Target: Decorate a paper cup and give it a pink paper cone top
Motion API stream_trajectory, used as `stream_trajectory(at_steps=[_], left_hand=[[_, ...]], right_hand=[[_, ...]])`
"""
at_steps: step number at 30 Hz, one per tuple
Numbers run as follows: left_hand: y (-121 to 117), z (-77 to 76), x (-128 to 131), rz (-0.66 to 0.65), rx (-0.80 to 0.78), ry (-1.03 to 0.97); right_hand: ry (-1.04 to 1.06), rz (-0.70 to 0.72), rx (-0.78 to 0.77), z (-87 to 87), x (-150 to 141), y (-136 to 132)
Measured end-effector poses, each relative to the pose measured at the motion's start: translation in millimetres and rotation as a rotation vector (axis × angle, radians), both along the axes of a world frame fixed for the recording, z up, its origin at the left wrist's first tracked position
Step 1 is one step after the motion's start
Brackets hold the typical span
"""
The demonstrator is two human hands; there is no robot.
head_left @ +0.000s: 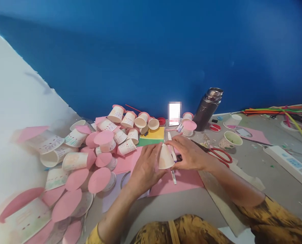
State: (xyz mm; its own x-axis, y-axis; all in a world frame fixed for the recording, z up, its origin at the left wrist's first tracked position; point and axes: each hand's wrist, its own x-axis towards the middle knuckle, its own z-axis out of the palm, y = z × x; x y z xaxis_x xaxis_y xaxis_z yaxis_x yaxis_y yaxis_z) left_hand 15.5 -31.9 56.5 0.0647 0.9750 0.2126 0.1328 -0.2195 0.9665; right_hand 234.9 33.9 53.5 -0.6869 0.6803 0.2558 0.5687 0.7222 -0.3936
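Observation:
Between my hands, above the pink paper [181, 184], is a plain white paper cup [165, 158] with its wide rim toward me. My left hand [145, 166] curves around the cup's left side. On the other side, my right hand [188, 152] grips the cup, its thumb near the rim. A white marker [172, 149] shows between the cup and my right hand; whether it is held or only lying there I cannot tell. Another white pen [174, 177] lies on the pink paper just below the cup.
Paper cups with pink paper discs [103, 139] crowd the left side. Yellow and green sheets [152, 135] lie behind my hands. To the right are a dark flask [208, 108], red-handled scissors [222, 155], a patterned cup [230, 139], a power strip [290, 166] and colourful pipe cleaners [275, 110].

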Motion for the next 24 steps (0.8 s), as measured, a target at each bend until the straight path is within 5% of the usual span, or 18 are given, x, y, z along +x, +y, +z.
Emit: stream_trajectory(at_steps=[7,12,17,24], left_hand=[[6,-22.3,-7,0.080,0.017,0.063],[9,-40.5,-10,0.043,0.056,0.173],[11,-49.6,-7,0.040,0.046,0.066],[15,-61.8,-11,-0.022,0.288,0.587]], right_hand=[[0.389,-0.035,-0.321,-3.9,25,-15],[0.772,-0.283,-0.280,-24.5,23,-25],[0.766,-0.249,-0.261,-39.7,11,-35],[0.672,-0.189,-0.153,-47.0,-3,-45]])
